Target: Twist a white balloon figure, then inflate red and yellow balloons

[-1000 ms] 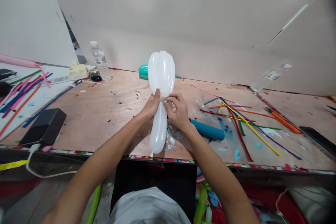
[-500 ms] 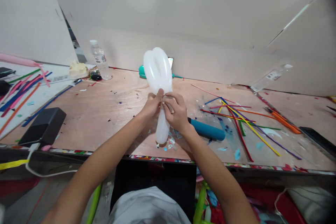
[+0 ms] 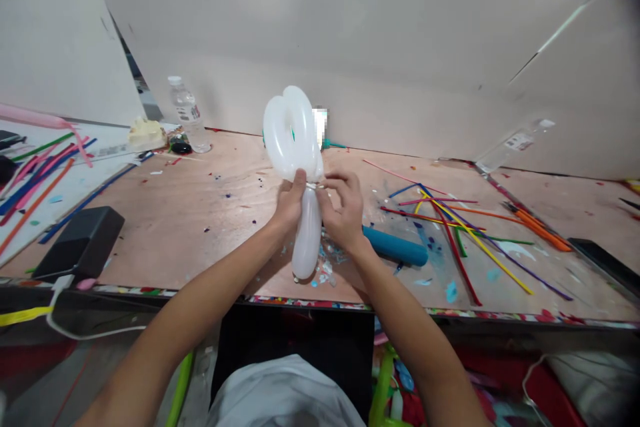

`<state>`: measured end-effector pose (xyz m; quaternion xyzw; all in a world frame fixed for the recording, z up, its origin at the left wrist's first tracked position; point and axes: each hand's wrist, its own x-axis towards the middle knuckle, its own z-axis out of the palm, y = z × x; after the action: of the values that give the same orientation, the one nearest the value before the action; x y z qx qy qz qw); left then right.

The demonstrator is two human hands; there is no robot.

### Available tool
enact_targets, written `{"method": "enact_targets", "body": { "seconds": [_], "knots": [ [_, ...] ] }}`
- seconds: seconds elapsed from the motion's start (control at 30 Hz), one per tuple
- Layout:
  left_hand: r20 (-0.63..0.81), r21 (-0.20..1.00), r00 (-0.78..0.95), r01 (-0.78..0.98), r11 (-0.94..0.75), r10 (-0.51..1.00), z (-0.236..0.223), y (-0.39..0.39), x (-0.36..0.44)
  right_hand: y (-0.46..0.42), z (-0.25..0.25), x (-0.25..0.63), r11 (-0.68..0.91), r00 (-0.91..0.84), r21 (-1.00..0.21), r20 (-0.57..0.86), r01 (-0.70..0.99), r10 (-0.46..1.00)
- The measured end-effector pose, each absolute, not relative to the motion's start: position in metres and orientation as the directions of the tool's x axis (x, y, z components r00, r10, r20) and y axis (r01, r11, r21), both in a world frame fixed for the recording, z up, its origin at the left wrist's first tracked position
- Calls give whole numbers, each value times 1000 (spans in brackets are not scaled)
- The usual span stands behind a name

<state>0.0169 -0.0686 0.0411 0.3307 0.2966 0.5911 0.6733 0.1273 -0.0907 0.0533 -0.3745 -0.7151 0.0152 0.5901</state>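
Observation:
A white twisted balloon (image 3: 293, 137) stands upright above the wooden table (image 3: 210, 213), with folded loops on top and one long bubble hanging below. My left hand (image 3: 289, 203) pinches the twist from the left, thumb up against the loops. From the right, my right hand (image 3: 343, 210) grips the same twist with curled fingers. Both hands meet at the balloon's narrow joint.
A blue balloon pump (image 3: 395, 248) lies just right of my hands. Several thin uninflated balloons (image 3: 465, 227) are scattered to the right, more (image 3: 35, 173) at far left. A water bottle (image 3: 186, 113), a teal balloon (image 3: 333, 143) and a black box (image 3: 80, 243) also sit on the table.
The balloon's top loops have turned and opened into a ring shape, shifting slightly left. My hands stayed at the twist, fingers working around it.

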Motion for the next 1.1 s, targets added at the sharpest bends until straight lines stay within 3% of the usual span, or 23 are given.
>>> {"method": "enact_targets", "body": {
  "seconds": [0.1, 0.23, 0.37, 0.43, 0.5, 0.67, 0.8, 0.9, 1.0, 1.1],
  "knots": [
    [74, 820, 73, -572, -19, 995, 43, -69, 15, -89, 57, 131, 678, 57, -580, 777, 452, 627],
    [113, 809, 198, -587, 26, 974, 43, -69, 13, -85, 55, 130, 627, 89, -699, 689, 345, 720],
    [77, 824, 373, -546, 152, 925, 48, -74, 9, -82, 54, 129, 404, 35, -913, 407, 62, 913],
    [48, 825, 416, -529, 199, 908, 52, -77, 6, -80, 54, 131, 279, -47, -959, 281, -54, 958],
    [60, 828, 464, -518, 215, 884, 57, -79, 2, -78, 54, 135, 232, -84, -966, 242, -114, 967],
    [149, 884, 495, -454, 109, 856, 56, -78, -4, -74, 51, 141, 325, -6, -944, 326, -61, 945],
    [197, 943, 248, -311, -115, 949, 42, -69, 1, -75, 49, 137, 454, 40, -889, 457, 62, 888],
    [220, 923, 50, -335, -191, 974, 35, -62, 8, -76, 46, 131, 533, 78, -841, 540, 92, 838],
    [204, 915, -68, -342, -215, 977, 35, -60, 12, -77, 42, 126, 579, 96, -809, 587, 102, 804],
    [199, 909, -59, -362, -206, 978, 37, -61, 11, -79, 41, 123, 620, 104, -773, 633, 136, 767]
  ]
}}
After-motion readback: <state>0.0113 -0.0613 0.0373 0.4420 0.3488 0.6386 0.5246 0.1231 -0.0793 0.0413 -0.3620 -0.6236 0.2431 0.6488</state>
